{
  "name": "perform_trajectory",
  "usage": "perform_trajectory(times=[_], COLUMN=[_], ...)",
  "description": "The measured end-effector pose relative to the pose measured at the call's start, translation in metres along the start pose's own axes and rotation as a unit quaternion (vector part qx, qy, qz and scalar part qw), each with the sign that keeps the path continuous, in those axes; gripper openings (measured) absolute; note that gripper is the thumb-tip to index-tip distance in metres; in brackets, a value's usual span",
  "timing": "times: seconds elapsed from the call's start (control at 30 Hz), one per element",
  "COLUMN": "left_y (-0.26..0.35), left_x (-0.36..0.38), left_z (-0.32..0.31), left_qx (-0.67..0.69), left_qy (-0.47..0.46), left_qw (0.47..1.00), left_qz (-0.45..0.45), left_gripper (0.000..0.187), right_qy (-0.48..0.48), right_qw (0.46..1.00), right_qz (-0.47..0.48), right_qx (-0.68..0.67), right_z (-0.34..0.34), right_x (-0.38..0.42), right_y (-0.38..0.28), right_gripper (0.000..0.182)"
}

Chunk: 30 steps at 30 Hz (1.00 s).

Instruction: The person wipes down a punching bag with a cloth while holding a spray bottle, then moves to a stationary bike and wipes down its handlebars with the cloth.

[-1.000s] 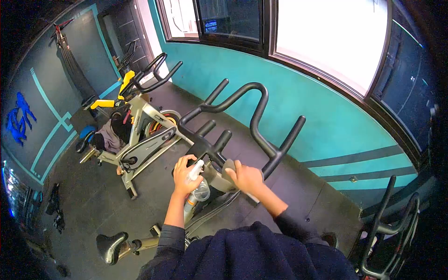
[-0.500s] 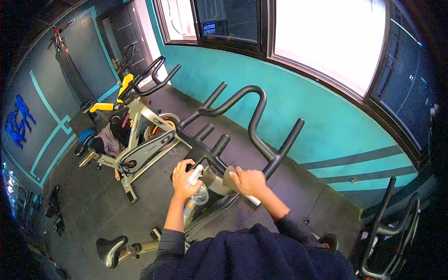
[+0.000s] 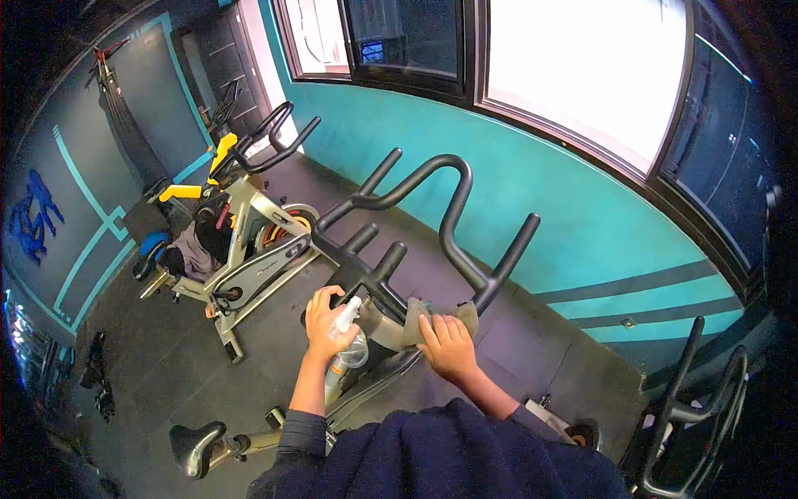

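Observation:
In the head view, my left hand (image 3: 319, 328) is closed around a clear spray bottle (image 3: 352, 353) with a white trigger head, its fingertips beside the black handlebar (image 3: 455, 195) of an exercise bike. My right hand (image 3: 450, 345) presses a grey-green cloth (image 3: 412, 323) against the lower right part of that handlebar. The fingers lie over the cloth, which shows on both sides of them. Below the hands, the bike's frame is partly hidden by the bottle and my arms. Its black saddle (image 3: 198, 447) sits at lower left.
A second exercise bike (image 3: 264, 264) with yellow parts stands to the left. Someone in a blue cap (image 3: 153, 244) is low behind it. Another bike's handlebar (image 3: 697, 409) is at the right edge. A teal wall (image 3: 532, 183) with windows runs along the far side.
My right hand has turned and its fingers now lie flatter over the cloth, which shows more on both sides. My left hand stays nearly in place with the bottle.

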<state>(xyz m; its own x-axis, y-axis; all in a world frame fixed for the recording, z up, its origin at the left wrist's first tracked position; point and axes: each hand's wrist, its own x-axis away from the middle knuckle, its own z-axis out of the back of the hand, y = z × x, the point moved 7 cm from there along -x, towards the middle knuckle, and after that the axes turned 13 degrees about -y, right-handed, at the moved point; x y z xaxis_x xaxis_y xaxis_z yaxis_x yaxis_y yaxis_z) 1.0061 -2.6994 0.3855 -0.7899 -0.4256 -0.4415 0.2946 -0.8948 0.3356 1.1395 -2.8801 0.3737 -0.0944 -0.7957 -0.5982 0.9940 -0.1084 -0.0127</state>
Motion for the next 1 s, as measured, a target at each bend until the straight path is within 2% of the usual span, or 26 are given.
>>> perform_trajectory(times=[0.07, 0.13, 0.17, 0.2, 0.3, 0.43, 0.5, 0.53, 0.6, 0.67, 0.73, 0.8, 0.87, 0.9, 0.97, 1.0], left_y=[0.002, 0.004, 0.003, 0.004, 0.003, 0.0, 0.0, -0.001, -0.003, -0.004, 0.002, -0.002, -0.001, 0.001, 0.001, 0.002], left_x=[0.0, -0.001, -0.002, -0.003, 0.0, 0.002, 0.001, 0.001, 0.002, 0.001, 0.001, 0.001, 0.001, 0.001, 0.001, 0.001], left_z=[-0.003, -0.002, -0.003, -0.002, -0.002, 0.0, -0.001, -0.001, -0.003, -0.002, 0.003, -0.001, 0.0, 0.001, 0.002, 0.001], left_qx=[-0.008, -0.02, -0.02, -0.021, -0.024, -0.015, -0.009, -0.005, -0.002, 0.002, 0.003, -0.005, -0.009, -0.014, -0.017, -0.019], left_qy=[-0.002, 0.008, 0.007, 0.007, 0.008, 0.012, 0.011, -0.003, -0.017, -0.013, 0.015, 0.007, 0.012, 0.016, 0.012, 0.01], left_qw=[1.0, 1.0, 1.0, 1.0, 1.0, 1.0, 1.0, 1.0, 1.0, 1.0, 1.0, 1.0, 1.0, 0.999, 0.999, 0.999], left_qz=[-0.006, -0.01, -0.009, -0.011, 0.0, -0.006, -0.007, 0.003, 0.016, 0.006, -0.022, -0.015, -0.02, -0.027, -0.024, -0.025], left_gripper=[0.036, 0.036, 0.037, 0.037, 0.037, 0.037, 0.036, 0.036, 0.036, 0.035, 0.034, 0.035, 0.036, 0.036, 0.036, 0.036], right_qy=[0.006, -0.18, -0.347, -0.345, -0.435, -0.438, -0.37, -0.37, -0.192, -0.151, -0.043, -0.046, -0.183, -0.185, -0.376, -0.377], right_qw=[1.0, 0.97, 0.907, 0.908, 0.865, 0.859, 0.895, 0.895, 0.967, 0.982, 0.999, 0.999, 0.973, 0.973, 0.896, 0.895], right_qz=[0.001, -0.119, -0.19, -0.192, -0.162, -0.194, -0.188, -0.189, -0.125, -0.086, -0.024, -0.018, -0.098, -0.097, -0.187, -0.187], right_qx=[-0.002, -0.116, -0.141, -0.141, -0.192, -0.178, -0.164, -0.163, -0.111, -0.072, -0.003, 0.008, -0.096, -0.098, -0.145, -0.147], right_z=[-0.001, -0.023, -0.032, -0.032, -0.054, -0.063, -0.049, -0.051, -0.03, -0.023, -0.007, -0.007, -0.03, -0.026, -0.042, -0.047], right_x=[-0.002, -0.025, -0.031, -0.04, -0.045, -0.04, -0.033, -0.023, -0.014, -0.001, 0.004, 0.002, -0.009, -0.022, -0.036, -0.04], right_y=[0.003, 0.019, 0.027, 0.036, 0.048, 0.048, 0.034, 0.03, 0.019, 0.012, 0.005, 0.006, 0.021, 0.024, 0.038, 0.044], right_gripper=[0.039, 0.039, 0.046, 0.046, 0.065, 0.062, 0.05, 0.05, 0.038, 0.04, 0.04, 0.041, 0.04, 0.04, 0.048, 0.048])
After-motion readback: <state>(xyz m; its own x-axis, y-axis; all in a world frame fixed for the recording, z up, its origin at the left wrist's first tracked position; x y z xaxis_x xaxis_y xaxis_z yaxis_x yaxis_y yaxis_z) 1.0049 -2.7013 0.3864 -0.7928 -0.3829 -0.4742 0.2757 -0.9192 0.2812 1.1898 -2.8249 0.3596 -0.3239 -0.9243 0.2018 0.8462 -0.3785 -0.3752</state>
